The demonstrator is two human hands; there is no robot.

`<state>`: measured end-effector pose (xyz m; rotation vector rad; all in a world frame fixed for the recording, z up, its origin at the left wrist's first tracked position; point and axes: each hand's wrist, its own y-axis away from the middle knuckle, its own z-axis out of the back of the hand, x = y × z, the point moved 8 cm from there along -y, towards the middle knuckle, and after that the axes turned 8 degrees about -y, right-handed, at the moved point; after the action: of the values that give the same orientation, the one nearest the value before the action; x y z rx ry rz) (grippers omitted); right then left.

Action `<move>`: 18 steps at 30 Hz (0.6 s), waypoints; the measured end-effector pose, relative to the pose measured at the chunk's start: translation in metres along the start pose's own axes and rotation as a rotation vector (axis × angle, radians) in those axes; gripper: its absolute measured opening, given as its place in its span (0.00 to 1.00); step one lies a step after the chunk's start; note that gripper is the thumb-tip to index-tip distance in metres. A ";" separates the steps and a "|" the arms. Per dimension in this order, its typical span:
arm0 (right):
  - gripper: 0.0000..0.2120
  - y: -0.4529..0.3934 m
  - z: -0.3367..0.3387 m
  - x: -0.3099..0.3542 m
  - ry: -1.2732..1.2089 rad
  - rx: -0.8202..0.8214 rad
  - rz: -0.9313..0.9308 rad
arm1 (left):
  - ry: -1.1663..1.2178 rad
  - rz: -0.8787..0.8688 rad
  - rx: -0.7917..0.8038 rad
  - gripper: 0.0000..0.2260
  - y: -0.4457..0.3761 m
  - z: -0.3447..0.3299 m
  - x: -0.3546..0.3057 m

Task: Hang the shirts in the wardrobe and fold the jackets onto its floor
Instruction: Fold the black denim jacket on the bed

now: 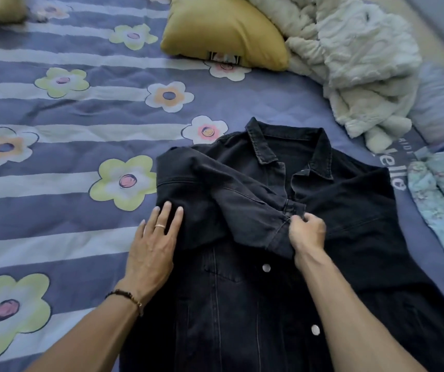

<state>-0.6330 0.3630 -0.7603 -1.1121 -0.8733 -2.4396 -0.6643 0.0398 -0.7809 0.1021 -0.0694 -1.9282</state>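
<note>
The black denim jacket point(282, 264) lies front-up on the bed point(54, 224), mid-fold: left hand point(153, 251) presses flat on its side, right hand point(306, 234) pinches the sleeve cuff point(282, 229) across the chest. Folding is unfinished; the wardrobe isn't visible.

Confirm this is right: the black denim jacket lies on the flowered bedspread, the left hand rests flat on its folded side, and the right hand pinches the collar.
Not the collar. In the head view the right hand pinches the cuff of the sleeve folded across the black denim jacket. The rest holds: left hand flat, flowered bedspread beneath.
</note>
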 end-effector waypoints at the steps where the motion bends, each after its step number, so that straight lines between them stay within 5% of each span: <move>1: 0.10 -0.004 0.015 -0.005 0.040 -0.021 -0.027 | 0.000 -0.014 -0.002 0.45 -0.002 0.002 0.002; 5: 0.12 -0.003 0.067 -0.030 0.306 -0.120 -0.095 | 0.056 -0.029 0.034 0.43 0.000 -0.002 0.008; 9: 0.14 0.001 0.078 -0.012 0.211 -0.261 0.042 | 0.143 -0.061 0.033 0.36 0.009 0.000 0.023; 13: 0.22 0.010 0.057 -0.019 0.504 -0.223 0.070 | 0.165 -0.060 0.086 0.41 0.015 -0.009 0.032; 18: 0.34 0.056 -0.051 0.034 0.759 0.002 0.651 | 0.184 -0.011 0.064 0.48 0.019 -0.023 0.032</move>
<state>-0.6551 0.2866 -0.7383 -0.3024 -0.2140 -2.0175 -0.6556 0.0035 -0.8034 0.3226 -0.0072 -1.9195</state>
